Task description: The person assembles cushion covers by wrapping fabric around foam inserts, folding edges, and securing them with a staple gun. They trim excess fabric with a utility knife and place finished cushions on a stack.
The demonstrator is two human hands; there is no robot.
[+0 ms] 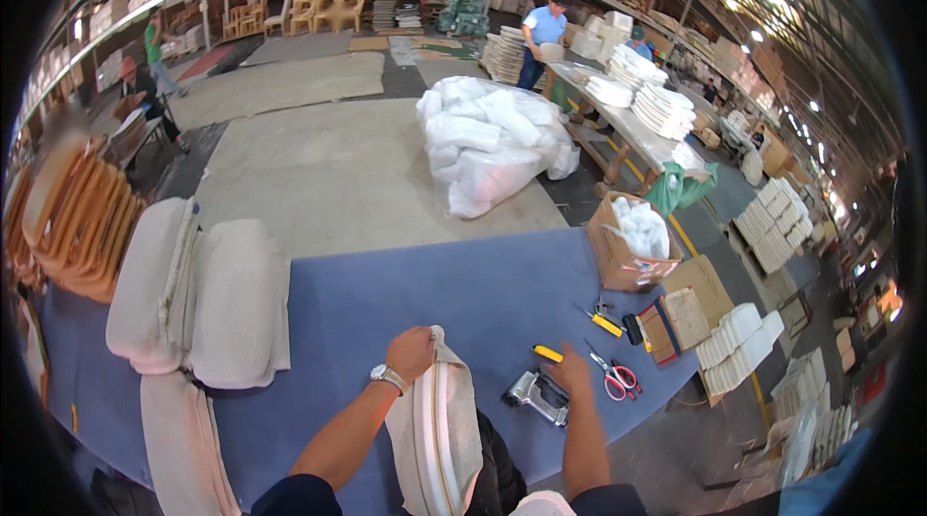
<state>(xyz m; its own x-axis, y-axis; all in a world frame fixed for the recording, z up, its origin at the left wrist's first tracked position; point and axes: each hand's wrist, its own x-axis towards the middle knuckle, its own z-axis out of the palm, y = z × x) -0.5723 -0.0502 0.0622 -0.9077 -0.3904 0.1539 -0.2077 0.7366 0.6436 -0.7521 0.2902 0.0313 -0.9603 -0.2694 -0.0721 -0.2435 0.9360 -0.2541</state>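
Observation:
A beige fabric-covered cushion (454, 419) stands tilted against my body, its open seam and white inner padding facing up. My left hand (412, 354), with a metal watch at the wrist, is closed on the cushion's upper edge. My right hand (572, 373) is over the blue table (386, 289), slightly smeared, beside a silver staple gun (537, 397). A tool's yellow handle (547, 353) shows at its fingers; whether they grip it I cannot make out. To the right lie red-handled scissors (616, 379) and another yellow-handled tool (606, 325).
Beige cushions (237, 304) are stacked on the table's left, near wooden frames (82, 217). A cardboard box (628, 251) with white filling borders the far right corner. Beyond stands a large plastic bag (492, 144) of white stuffing. A person (544, 33) works at another table.

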